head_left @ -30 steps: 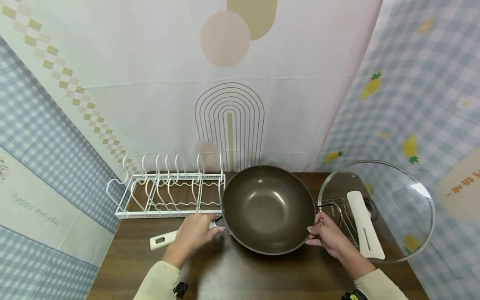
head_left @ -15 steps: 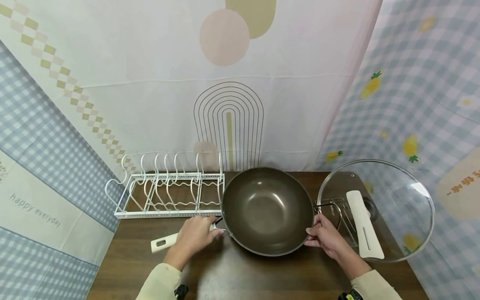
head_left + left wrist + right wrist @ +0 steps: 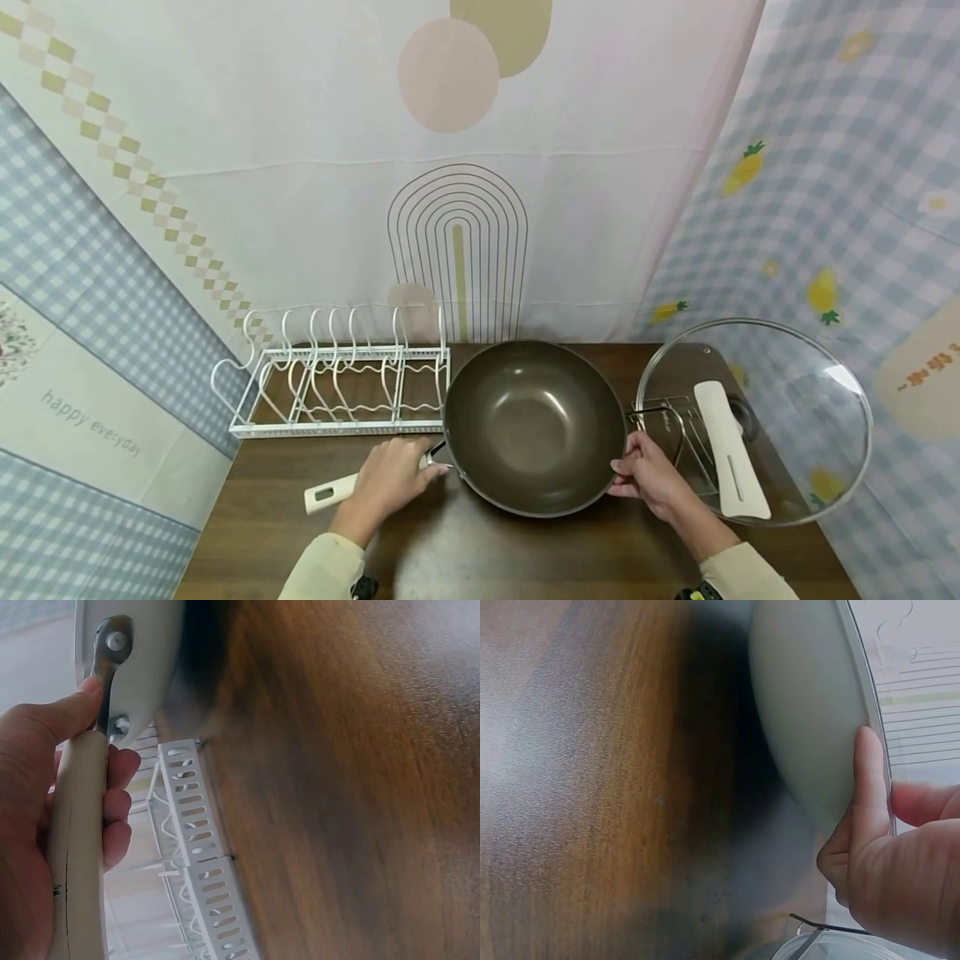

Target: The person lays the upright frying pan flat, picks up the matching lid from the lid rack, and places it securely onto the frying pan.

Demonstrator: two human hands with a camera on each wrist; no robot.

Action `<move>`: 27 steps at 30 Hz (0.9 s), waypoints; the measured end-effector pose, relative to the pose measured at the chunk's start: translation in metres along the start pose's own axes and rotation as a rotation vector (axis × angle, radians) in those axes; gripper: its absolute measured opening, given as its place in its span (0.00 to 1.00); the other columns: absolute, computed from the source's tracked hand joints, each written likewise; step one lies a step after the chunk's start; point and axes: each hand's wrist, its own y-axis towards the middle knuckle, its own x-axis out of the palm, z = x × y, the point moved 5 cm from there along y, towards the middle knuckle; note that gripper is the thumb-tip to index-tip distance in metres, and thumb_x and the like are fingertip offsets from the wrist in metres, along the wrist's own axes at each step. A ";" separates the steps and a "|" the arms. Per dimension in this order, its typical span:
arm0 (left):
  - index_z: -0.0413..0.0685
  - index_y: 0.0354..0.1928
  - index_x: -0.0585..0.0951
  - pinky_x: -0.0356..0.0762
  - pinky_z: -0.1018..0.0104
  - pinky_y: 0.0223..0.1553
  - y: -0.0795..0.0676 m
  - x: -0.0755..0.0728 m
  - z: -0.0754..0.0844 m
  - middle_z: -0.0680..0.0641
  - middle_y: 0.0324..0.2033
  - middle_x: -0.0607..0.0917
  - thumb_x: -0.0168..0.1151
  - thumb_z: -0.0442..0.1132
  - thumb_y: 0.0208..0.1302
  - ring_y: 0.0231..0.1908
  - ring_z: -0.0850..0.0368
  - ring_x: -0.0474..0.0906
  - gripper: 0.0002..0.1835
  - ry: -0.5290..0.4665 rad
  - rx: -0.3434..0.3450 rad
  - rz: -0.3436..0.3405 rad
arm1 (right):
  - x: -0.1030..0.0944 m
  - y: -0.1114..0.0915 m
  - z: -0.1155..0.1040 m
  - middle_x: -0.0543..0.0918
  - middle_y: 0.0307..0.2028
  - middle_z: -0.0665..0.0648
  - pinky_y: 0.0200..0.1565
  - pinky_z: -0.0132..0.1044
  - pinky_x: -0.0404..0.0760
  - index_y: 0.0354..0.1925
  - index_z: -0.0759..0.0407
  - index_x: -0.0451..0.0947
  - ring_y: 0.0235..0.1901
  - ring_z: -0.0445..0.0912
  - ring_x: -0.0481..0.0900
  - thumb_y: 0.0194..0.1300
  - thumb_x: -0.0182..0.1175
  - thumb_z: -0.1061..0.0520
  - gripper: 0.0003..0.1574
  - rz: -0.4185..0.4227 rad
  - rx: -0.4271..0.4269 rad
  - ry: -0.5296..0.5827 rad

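A wok (image 3: 534,429) with a dark brown inside and a pale outside is in the middle of the head view, its opening facing up. My left hand (image 3: 392,479) grips its cream handle (image 3: 330,493) close to the pan body. In the left wrist view the thumb lies along the metal neck (image 3: 105,682) and the fingers curl round the handle. On the opposite side, my right hand (image 3: 651,477) pinches the wok's rim. The right wrist view shows the thumb over the edge and a finger (image 3: 868,780) stretched against the pale outer wall.
A white wire rack (image 3: 341,429) stands behind the left hand, against the wall cloth. At the right, close to the right hand, a glass lid (image 3: 795,425) with a long cream handle (image 3: 731,454) leans up in a wire stand (image 3: 697,446). Beneath lies a brown wooden table (image 3: 510,558).
The wok has come slightly nearer to me, with both hands moving along on the handle and rim. Rack and lid stay where they were.
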 end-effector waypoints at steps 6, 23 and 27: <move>0.52 0.38 0.87 0.79 0.48 0.25 -0.002 0.005 -0.002 0.45 0.23 0.86 0.75 0.59 0.56 0.24 0.42 0.84 0.20 -0.014 0.002 -0.001 | 0.001 0.001 0.006 0.71 0.27 0.54 0.35 0.41 0.90 0.39 0.61 0.53 0.27 0.44 0.78 0.70 0.52 0.73 0.17 -0.007 0.014 -0.009; 0.52 0.38 0.86 0.81 0.46 0.28 0.001 0.009 -0.005 0.42 0.26 0.88 0.77 0.58 0.55 0.27 0.40 0.86 0.20 -0.065 -0.028 -0.060 | 0.000 0.003 0.010 0.71 0.29 0.55 0.36 0.41 0.90 0.39 0.60 0.52 0.29 0.44 0.78 0.71 0.52 0.72 0.17 -0.025 0.024 -0.025; 0.52 0.41 0.87 0.82 0.46 0.30 0.001 0.009 -0.006 0.41 0.29 0.89 0.77 0.58 0.55 0.29 0.39 0.87 0.21 -0.076 -0.040 -0.080 | 0.001 0.003 0.011 0.70 0.29 0.55 0.36 0.41 0.90 0.40 0.60 0.52 0.29 0.45 0.77 0.71 0.52 0.71 0.17 -0.026 0.021 -0.024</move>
